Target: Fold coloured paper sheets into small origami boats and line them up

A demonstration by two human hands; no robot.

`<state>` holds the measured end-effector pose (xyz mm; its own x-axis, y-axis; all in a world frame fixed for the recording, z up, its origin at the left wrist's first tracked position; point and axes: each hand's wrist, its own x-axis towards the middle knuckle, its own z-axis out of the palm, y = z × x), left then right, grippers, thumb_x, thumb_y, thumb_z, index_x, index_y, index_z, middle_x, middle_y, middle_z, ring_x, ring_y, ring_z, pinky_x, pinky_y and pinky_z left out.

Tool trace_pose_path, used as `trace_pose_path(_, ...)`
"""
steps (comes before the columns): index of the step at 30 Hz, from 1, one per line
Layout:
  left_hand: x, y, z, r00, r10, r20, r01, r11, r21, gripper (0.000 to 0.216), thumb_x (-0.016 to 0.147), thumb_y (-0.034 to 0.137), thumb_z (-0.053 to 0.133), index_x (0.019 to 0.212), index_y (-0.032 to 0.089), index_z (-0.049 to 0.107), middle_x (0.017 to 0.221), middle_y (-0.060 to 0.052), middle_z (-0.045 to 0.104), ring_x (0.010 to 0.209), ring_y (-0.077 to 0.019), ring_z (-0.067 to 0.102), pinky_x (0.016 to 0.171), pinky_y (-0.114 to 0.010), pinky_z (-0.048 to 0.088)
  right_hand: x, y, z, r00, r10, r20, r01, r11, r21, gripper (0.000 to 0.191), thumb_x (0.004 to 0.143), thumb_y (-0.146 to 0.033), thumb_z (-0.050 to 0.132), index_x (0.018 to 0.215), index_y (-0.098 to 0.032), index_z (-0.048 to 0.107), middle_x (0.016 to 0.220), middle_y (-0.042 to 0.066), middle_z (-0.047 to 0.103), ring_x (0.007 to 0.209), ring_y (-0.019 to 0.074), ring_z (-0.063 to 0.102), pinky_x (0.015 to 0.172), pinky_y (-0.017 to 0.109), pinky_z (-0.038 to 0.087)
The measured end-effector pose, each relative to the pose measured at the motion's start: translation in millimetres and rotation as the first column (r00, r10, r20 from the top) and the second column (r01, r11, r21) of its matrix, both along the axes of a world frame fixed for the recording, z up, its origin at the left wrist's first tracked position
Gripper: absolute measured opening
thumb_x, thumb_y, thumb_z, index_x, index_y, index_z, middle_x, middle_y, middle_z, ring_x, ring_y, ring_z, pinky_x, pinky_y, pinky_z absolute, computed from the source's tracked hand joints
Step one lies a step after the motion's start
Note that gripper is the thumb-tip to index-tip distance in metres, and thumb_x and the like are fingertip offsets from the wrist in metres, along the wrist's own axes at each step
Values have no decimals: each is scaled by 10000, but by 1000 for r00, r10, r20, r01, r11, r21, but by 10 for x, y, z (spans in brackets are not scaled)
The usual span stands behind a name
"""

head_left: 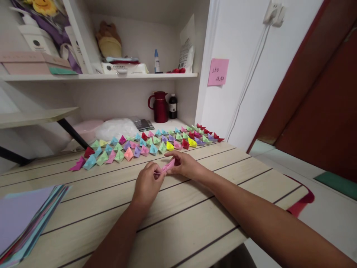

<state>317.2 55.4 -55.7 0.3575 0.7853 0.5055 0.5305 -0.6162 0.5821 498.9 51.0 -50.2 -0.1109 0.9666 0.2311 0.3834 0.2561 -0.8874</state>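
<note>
My left hand (147, 182) and my right hand (185, 164) meet over the middle of the wooden table (195, 216). Together they pinch a small folded pink paper piece (168, 166), one hand at each end. Just beyond my hands, several small folded paper boats (145, 146) in many colours lie in rows across the table's far side. A stack of coloured paper sheets (26, 217) rests at the near left corner.
A dark red kettle (160, 107) and a dark bottle (173, 106) stand in the alcove behind the boats. A clear plastic bag (116, 128) lies at the back left. Shelves (100, 76) above hold boxes and a small bottle. A pink note (218, 72) sticks to the wall.
</note>
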Motion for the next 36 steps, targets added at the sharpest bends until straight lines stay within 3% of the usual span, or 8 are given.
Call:
trace_pose_path(5,12,-7,4,1000,-4,28,3,999,46,202,787,248,550,612,216,454,703,15,530,654,-129,520,625,-240,402,-36,-3,11,970,54,-236,-74,995,-75,433,615,-250,789,1022,-167,668,704,-26,587,662,129,544,633,246,431)
trace_pose_path(10,32,-41,35,994,21,111,-27,998,57,238,802,327,572,617,216,472,678,18,549,642,-131,529,621,-242,409,-62,-40,111,955,37,-295,-45,999,-23,364,609,-189,773,954,-168,655,681,-37,594,624,119,538,606,239,424)
trace_pose_path(16,55,-108,100,941,64,332,-2,983,-182,163,746,347,629,771,215,538,719,20,606,662,-135,598,620,-238,466,-56,-61,180,950,30,-311,-18,999,40,423,642,-206,760,1041,-180,621,645,-47,565,615,130,539,617,253,440)
trace_pose_path(21,84,-141,152,848,60,527,174,907,-382,393,697,356,680,1032,205,542,707,34,604,588,-123,592,551,-237,474,-37,-73,218,945,90,-315,-61,993,100,430,676,-273,761,1074,-206,612,686,-38,552,637,133,534,624,260,448)
trace_pose_path(26,91,-188,171,880,29,474,231,846,-481,254,712,375,668,822,151,624,608,16,596,570,-123,559,592,-253,470,-41,-109,274,937,119,-329,-83,989,120,408,687,-280,757,1066,-215,619,726,-31,554,637,123,519,625,253,443)
trace_pose_path(31,66,-177,151,852,79,517,175,889,-424,245,744,372,657,866,173,582,768,-12,618,721,-137,592,710,-273,479,7,-101,281,911,58,-408,-17,995,103,399,664,-202,748,1042,-213,620,726,-34,560,620,115,508,607,244,429)
trace_pose_path(36,95,-161,122,826,129,548,141,895,-422,619,661,326,732,1202,224,450,1002,-34,557,788,-129,599,717,-270,488,59,-65,272,919,14,-393,25,995,94,384,655,-186,746,1018,-204,622,735,-32,563,616,115,510,602,249,424)
